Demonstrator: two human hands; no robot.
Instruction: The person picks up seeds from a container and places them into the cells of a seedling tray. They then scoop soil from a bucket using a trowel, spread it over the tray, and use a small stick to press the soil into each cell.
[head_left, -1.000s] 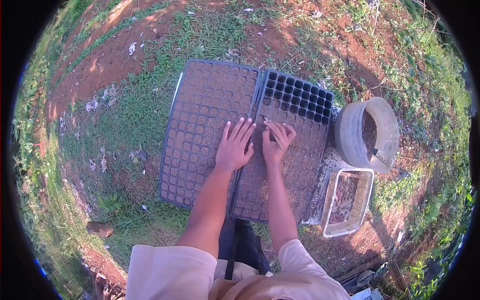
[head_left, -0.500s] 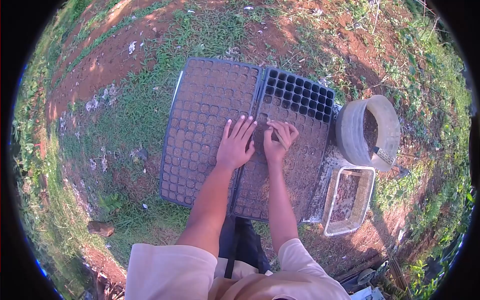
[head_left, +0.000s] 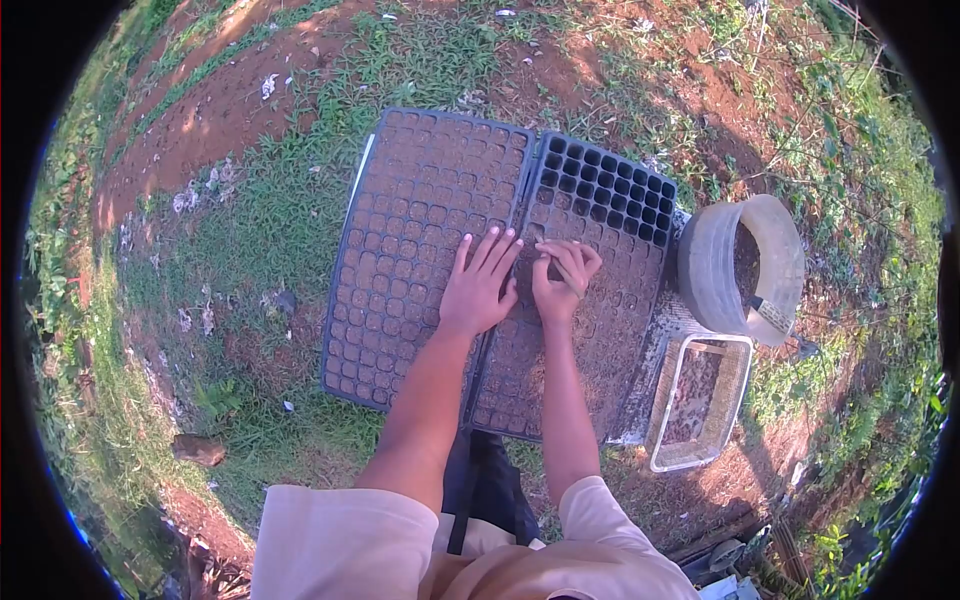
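Note:
Two black seedling trays lie side by side in front of me. Brown soil fills the cells of the left seedling tray (head_left: 400, 215). On the right seedling tray (head_left: 610, 300), soil covers most of the cells, while several at the far end are bare black holes. My left hand (head_left: 480, 290) rests flat, fingers spread, on the left tray near the seam between the two. Over the right tray, my right hand (head_left: 562, 282) pinches a thin stick (head_left: 570, 284), its lower tip at the soil and partly hidden by the fingers.
A cut plastic container (head_left: 712, 265) with a brush-like piece (head_left: 770, 318) at its rim stands right of the trays. Nearer me is a rectangular pale basin (head_left: 657, 420) with dark bits inside. Grass (head_left: 260, 230) surrounds the trays; a stone (head_left: 198, 449) lies at left.
The whole view has shifted slightly, with the trays and hands appearing a little further right. The left hand stays flat, and the right hand keeps its pinch on the stick.

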